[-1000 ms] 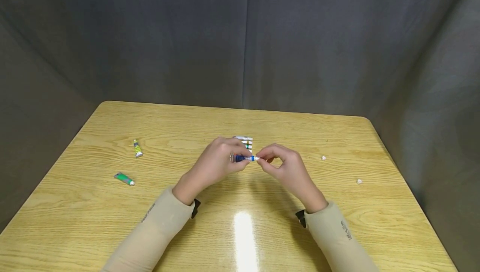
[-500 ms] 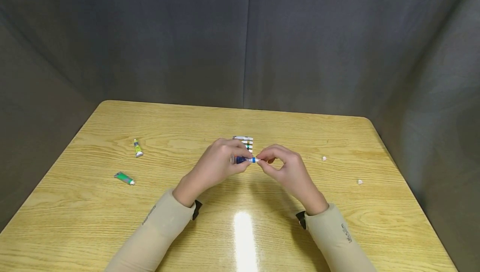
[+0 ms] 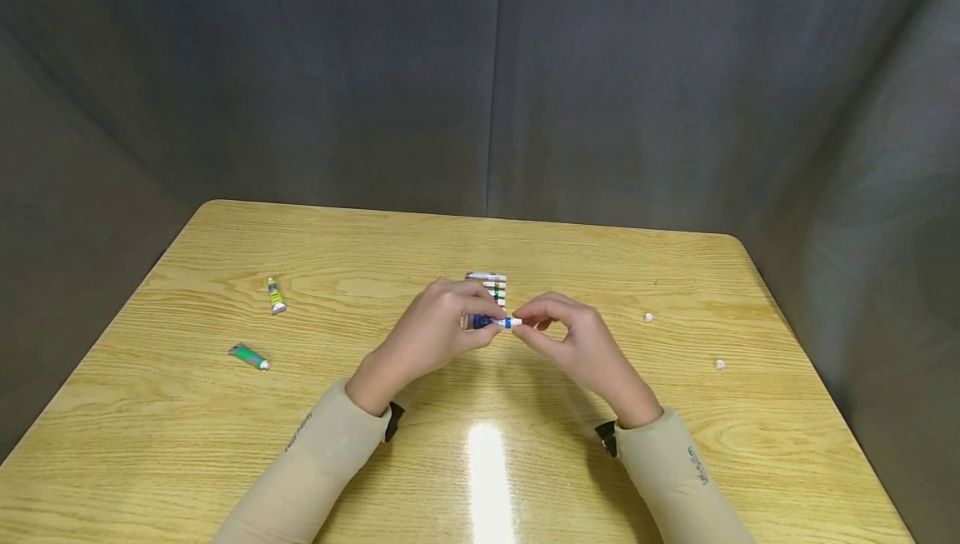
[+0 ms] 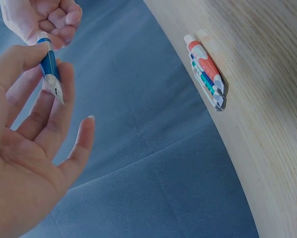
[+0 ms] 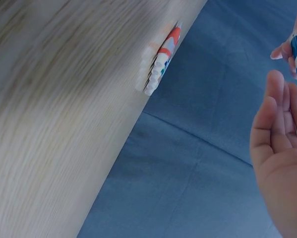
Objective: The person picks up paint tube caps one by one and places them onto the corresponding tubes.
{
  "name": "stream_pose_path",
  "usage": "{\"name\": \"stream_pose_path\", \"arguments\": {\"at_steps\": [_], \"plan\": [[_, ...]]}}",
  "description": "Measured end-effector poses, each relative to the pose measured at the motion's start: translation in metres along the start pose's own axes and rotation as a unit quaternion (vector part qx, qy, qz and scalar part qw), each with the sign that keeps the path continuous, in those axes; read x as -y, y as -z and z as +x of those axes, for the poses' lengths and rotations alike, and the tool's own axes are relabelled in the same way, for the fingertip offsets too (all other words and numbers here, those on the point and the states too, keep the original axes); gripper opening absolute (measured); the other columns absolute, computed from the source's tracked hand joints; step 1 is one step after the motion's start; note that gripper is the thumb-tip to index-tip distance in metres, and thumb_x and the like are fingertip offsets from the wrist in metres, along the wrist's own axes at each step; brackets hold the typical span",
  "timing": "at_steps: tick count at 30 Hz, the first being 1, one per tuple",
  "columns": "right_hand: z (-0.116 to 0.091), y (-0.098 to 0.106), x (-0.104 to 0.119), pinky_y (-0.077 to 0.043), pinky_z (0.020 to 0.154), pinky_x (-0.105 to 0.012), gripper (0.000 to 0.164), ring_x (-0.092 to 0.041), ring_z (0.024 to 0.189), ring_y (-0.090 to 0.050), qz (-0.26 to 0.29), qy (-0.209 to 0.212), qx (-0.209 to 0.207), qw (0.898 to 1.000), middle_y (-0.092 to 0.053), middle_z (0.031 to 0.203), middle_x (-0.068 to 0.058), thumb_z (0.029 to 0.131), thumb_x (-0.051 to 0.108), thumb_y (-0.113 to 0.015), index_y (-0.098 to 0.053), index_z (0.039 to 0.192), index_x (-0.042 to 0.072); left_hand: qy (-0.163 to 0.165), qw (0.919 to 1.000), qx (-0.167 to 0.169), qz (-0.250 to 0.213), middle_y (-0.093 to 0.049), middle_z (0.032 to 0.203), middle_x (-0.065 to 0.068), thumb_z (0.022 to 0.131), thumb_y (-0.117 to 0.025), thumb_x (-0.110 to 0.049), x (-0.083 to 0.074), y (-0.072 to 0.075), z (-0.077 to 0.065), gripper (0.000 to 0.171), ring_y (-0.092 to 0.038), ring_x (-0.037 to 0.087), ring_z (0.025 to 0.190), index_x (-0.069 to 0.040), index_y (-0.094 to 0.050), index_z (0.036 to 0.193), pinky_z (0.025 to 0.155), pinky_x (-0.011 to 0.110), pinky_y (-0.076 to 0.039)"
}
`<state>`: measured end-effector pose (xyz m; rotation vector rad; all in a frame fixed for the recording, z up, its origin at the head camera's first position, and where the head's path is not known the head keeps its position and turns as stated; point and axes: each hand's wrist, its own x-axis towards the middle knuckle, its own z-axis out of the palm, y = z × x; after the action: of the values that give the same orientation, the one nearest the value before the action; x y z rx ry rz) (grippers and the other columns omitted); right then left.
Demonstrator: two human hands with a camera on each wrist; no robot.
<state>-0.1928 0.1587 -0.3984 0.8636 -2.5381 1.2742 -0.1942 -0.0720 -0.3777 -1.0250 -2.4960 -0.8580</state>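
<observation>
- Your left hand [image 3: 435,321] pinches the blue tube [image 4: 49,65] between thumb and fingers, above the desk [image 3: 750,461]; squeezing too hard could push paint toward the nozzle, while too light a pinch could let the tube spin.
- Your right hand [image 3: 576,334] has its fingertips at the white cap [image 3: 517,322], but you can't tell from these views whether they grip it; a poor hold there would probably just slip.
- If the cap came loose suddenly, it could drop and roll, being so small.
- Close by lies the row of tubes [image 3: 486,277], partly hidden behind your left hand; a dropped wrist could knock it askew.
- Farther out, the near white piece [image 3: 648,317] and far white piece [image 3: 720,364], apparently caps, could be swept away by your right sleeve [image 3: 678,465].
</observation>
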Motion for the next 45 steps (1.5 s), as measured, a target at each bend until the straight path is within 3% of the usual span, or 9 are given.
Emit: {"name": "stream_pose_path", "arguments": {"at_steps": [7,17,26,34,39,45], "plan": [[-0.0010,0.0017,-0.0039,-0.058,0.084,-0.030,0.016,-0.016,0.092,-0.068,-0.003,0.026,-0.022,0.999,-0.077,0.104,-0.002,0.090,0.008,-0.080,-0.076,0.104,0.012,0.005,1.0000,0.002,-0.002,-0.078,0.097,0.000,0.089,-0.081,-0.014,0.0011,0.0001,-0.0002,0.008,-0.065,0.009,0.073,-0.013,-0.083,0.096,0.080,0.035,-0.054],[-0.0024,-0.0004,-0.0031,-0.059,0.084,-0.038,0.012,-0.011,0.090,-0.065,0.001,0.008,-0.007,1.000,-0.076,0.100,0.002,0.091,0.005,-0.077,-0.077,0.099,0.015,0.000,1.0000,0.009,0.002,-0.078,0.095,-0.002,0.088,-0.082,-0.014,0.0009,-0.0033,-0.0002,0.007,-0.067,0.009,0.076,-0.013,-0.083,0.095,0.083,0.036,-0.055],[-0.0027,-0.0031,-0.0050,-0.059,0.082,-0.036,0.005,-0.007,0.089,-0.064,0.007,0.005,0.003,1.000,-0.076,0.098,0.001,0.095,0.010,-0.075,-0.078,0.096,0.013,-0.009,0.9998,0.005,0.015,-0.078,0.094,-0.003,0.089,-0.082,-0.014,0.0000,-0.0049,-0.0008,0.006,-0.071,0.010,0.081,-0.014,-0.083,0.094,0.096,0.042,-0.056],[-0.0037,-0.0021,-0.0060,-0.058,0.082,-0.029,0.007,-0.007,0.090,-0.065,0.012,0.004,0.014,1.000,-0.076,0.100,0.002,0.098,0.014,-0.072,-0.079,0.098,0.014,-0.012,0.9998,0.001,0.016,-0.078,0.094,-0.002,0.087,-0.083,-0.014,-0.0011,-0.0022,-0.0014,0.008,-0.071,0.010,0.080,-0.013,-0.083,0.095,0.093,0.042,-0.056],[-0.0038,0.0006,-0.0060,-0.058,0.085,-0.036,0.011,-0.012,0.094,-0.066,-0.001,0.014,0.006,1.000,-0.076,0.105,0.001,0.095,0.014,-0.075,-0.078,0.105,0.014,-0.007,0.9999,-0.001,0.013,-0.078,0.094,-0.001,0.087,-0.083,-0.013,0.0010,-0.0005,-0.0018,0.008,-0.069,0.010,0.077,-0.013,-0.083,0.095,0.088,0.039,-0.057],[-0.0037,0.0013,-0.0039,-0.057,0.084,-0.034,0.016,-0.016,0.093,-0.066,-0.005,0.039,-0.009,0.999,-0.076,0.106,-0.002,0.092,0.008,-0.077,-0.077,0.107,0.014,-0.004,0.9999,-0.001,0.013,-0.078,0.094,-0.001,0.087,-0.083,-0.012,0.0031,-0.0004,-0.0026,0.007,-0.069,0.010,0.076,-0.013,-0.083,0.094,0.087,0.039,-0.056]]}}
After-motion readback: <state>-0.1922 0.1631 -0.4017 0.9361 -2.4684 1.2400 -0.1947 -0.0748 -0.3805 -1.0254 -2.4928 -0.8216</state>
